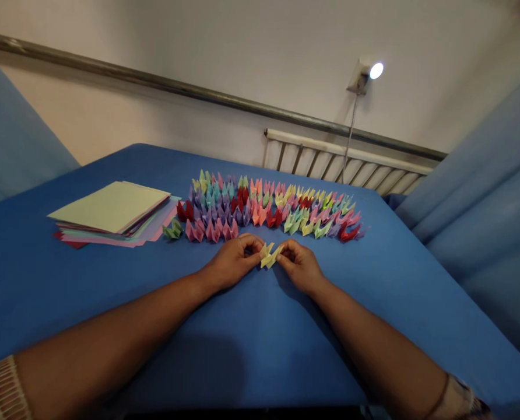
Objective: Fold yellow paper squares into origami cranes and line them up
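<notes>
A small pale-yellow origami crane is held between my two hands, low over the blue-covered table. My left hand pinches its left side between thumb and fingers. On the opposite side my right hand pinches the other edge in the same way. Just beyond my hands stand rows of folded paper cranes in pink, purple, red, green, yellow and turquoise. The finer folds of the held piece are too small to make out.
To the left lies a stack of coloured paper sheets, pale yellow on top. The table has a blue cover. Behind it are a radiator, a wall rail and a lit plug-in lamp with a cord. Blue curtains hang at both sides.
</notes>
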`<state>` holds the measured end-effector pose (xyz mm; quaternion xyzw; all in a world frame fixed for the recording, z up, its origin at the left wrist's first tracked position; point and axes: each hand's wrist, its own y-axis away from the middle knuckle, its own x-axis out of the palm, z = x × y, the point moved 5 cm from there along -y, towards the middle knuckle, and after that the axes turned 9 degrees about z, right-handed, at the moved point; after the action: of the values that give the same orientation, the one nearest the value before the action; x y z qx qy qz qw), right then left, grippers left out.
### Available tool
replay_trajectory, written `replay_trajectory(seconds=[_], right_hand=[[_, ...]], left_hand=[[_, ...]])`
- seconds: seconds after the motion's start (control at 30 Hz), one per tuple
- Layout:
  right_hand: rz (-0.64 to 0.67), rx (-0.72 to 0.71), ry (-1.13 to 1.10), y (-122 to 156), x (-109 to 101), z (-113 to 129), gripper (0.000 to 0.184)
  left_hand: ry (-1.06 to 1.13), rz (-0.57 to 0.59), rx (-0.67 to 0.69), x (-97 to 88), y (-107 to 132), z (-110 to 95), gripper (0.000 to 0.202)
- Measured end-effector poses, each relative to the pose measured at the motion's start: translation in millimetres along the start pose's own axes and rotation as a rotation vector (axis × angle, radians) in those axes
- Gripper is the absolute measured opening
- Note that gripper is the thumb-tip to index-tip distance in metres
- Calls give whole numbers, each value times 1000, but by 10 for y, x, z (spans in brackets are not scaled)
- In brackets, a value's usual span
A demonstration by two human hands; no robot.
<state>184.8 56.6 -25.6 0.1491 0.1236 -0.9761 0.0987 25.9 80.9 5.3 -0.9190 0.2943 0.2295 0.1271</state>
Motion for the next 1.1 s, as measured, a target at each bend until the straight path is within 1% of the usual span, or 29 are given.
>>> replay_trajectory(seconds=[0.13,0.2,0.33,0.47,0.63,0.73,0.9,1.0,1.1], right_hand=[[23,44,104,-5,-43,-63,4],[38,54,177,0,-69,-59,0],[82,59,315,8,-107,-21,8],[145,3,383,12,-126,0,13],[184,-15,397,25,-138,-43,14],[192,-42,431,41,-130,-18,16],[201,-46,494,70,-127,25,18],[185,-63,417,65,-104,40,15],[91,-47,202,44,-81,45,7]], left_hand=[[-136,34,-22,1,-3,54,9],[-212,57,0,3,1,50,10],[-389,105,39,-6,22,0,8],[-482,140,39,-13,43,-27,10],[-514,148,36,-12,51,-34,10],[-533,148,34,-15,56,-28,8],[-538,158,37,-20,63,-10,6],[-514,144,40,-21,46,-1,7],[-342,76,35,-35,14,7,6]])
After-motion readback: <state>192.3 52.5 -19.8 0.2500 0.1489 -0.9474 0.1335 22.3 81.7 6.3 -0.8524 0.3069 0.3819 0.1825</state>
